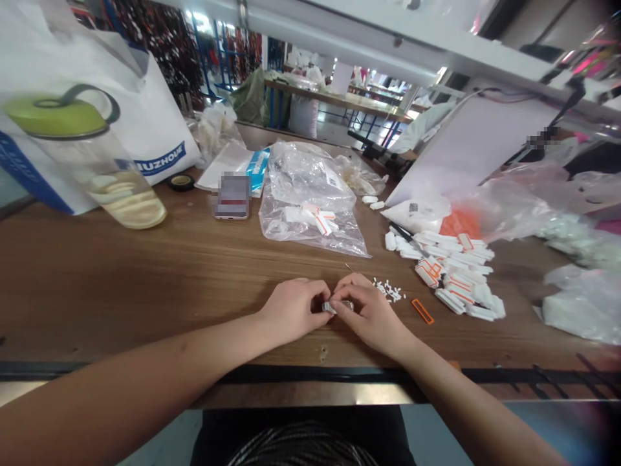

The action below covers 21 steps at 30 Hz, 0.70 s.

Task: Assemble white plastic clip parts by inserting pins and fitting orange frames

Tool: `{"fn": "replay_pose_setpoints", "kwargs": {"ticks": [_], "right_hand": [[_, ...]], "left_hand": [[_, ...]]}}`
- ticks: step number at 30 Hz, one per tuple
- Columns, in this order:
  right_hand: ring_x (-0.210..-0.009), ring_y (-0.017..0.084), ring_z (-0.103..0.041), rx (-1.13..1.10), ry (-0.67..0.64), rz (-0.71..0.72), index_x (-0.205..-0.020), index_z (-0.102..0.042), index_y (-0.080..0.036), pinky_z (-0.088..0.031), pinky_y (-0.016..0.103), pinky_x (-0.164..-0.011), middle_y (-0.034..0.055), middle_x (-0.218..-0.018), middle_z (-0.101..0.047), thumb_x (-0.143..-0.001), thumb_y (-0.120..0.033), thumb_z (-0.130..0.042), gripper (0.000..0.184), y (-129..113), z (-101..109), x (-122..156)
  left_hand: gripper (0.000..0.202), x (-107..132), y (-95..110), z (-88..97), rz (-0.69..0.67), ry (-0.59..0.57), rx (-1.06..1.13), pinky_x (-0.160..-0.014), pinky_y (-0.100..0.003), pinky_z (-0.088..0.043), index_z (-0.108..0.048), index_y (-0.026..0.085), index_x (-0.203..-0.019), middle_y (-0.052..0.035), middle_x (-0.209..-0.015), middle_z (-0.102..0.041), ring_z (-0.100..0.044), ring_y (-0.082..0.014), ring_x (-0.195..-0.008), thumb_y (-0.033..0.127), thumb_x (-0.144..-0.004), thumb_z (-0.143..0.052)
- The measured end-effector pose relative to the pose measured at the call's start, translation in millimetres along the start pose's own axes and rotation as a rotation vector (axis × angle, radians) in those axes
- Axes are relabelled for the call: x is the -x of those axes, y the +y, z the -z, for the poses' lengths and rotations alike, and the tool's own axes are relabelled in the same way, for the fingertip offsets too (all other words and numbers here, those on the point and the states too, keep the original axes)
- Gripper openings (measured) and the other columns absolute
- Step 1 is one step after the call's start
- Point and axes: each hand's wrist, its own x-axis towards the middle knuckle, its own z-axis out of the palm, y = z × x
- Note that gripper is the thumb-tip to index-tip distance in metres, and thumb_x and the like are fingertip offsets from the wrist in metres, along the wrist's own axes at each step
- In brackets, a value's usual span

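My left hand (294, 309) and my right hand (371, 309) meet near the front edge of the wooden table (145, 285). Both pinch one small white plastic part (336, 305) between their fingertips. Just right of my right hand lies a scatter of tiny white pieces (389, 290) and a single orange rectangular frame (422, 311). Further right is a heap of white parts with orange frames (453, 272). A thin needle-like pin (349, 266) lies just beyond my hands.
A clear plastic bag holding several white parts (310, 207) lies mid-table, a phone (233, 196) to its left. A green-lidded jar of liquid (92, 162) and a white shopping bag (145, 123) stand at the left. More plastic bags (577, 259) crowd the right.
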Motion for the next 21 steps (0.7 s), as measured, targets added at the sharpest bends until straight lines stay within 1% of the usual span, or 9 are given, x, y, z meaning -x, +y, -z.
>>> {"fn": "replay_pose_setpoints", "kwargs": {"ticks": [4,8,11,14,17,21], "right_hand": [[-0.085,0.018,-0.058,0.032,0.003,0.043,-0.077,-0.066,-0.021,-0.044,0.036,-0.081,0.0026,-0.086,-0.061,-0.087,-0.015,-0.062,0.012,-4.3,0.3,0.5],[-0.085,0.019,-0.057,0.160,0.003,0.130,-0.079,-0.067,-0.021,-0.041,0.037,-0.079,0.0034,-0.087,-0.064,-0.088,-0.015,-0.061,0.012,-6.1,1.6,1.4],[-0.086,0.019,-0.057,0.250,-0.010,0.177,-0.084,-0.069,-0.022,-0.039,0.038,-0.079,0.0036,-0.089,-0.067,-0.089,-0.017,-0.060,0.012,-4.2,3.9,4.1],[-0.085,0.019,-0.057,0.284,0.014,0.211,-0.089,-0.070,-0.022,-0.039,0.038,-0.079,0.0038,-0.089,-0.069,-0.089,-0.017,-0.059,0.012,-2.9,5.2,7.7],[-0.084,0.020,-0.056,0.363,0.012,0.253,-0.087,-0.071,-0.021,-0.039,0.039,-0.079,0.0046,-0.090,-0.070,-0.087,-0.016,-0.059,0.013,-5.6,2.8,10.3],[-0.086,0.022,-0.057,0.468,-0.032,0.274,-0.088,-0.072,-0.020,-0.039,0.040,-0.080,0.0059,-0.092,-0.070,-0.085,-0.016,-0.058,0.015,-14.8,-1.9,10.4]], "left_hand": [[0.012,-0.5,0.0,-0.2,0.003,-0.001,-0.006,-0.059,-0.026,-0.036,-0.063,0.023,-0.081,0.0037,-0.067,-0.059,-0.054,-0.0148,-0.065,0.030,-0.075,-0.070],[0.013,-0.4,-1.7,-1.6,0.004,0.003,-0.003,-0.061,-0.026,-0.037,-0.063,0.023,-0.081,0.0036,-0.068,-0.059,-0.055,-0.0151,-0.067,0.031,-0.075,-0.070],[0.014,-0.3,-1.9,-2.0,0.018,0.001,-0.002,-0.062,-0.027,-0.038,-0.064,0.023,-0.082,0.0036,-0.068,-0.058,-0.055,-0.0151,-0.066,0.032,-0.075,-0.071],[0.015,-0.4,-1.3,-1.9,0.030,-0.001,0.005,-0.063,-0.027,-0.038,-0.065,0.023,-0.084,0.0033,-0.067,-0.058,-0.054,-0.0153,-0.066,0.035,-0.076,-0.070],[0.013,-0.6,-1.3,-1.2,0.022,-0.012,0.014,-0.063,-0.027,-0.038,-0.065,0.024,-0.084,0.0035,-0.069,-0.060,-0.055,-0.0151,-0.067,0.031,-0.074,-0.070],[0.012,-0.8,-1.2,0.0,0.030,-0.022,0.008,-0.063,-0.027,-0.038,-0.066,0.024,-0.084,0.0036,-0.069,-0.059,-0.055,-0.0150,-0.066,0.027,-0.072,-0.069]]}}
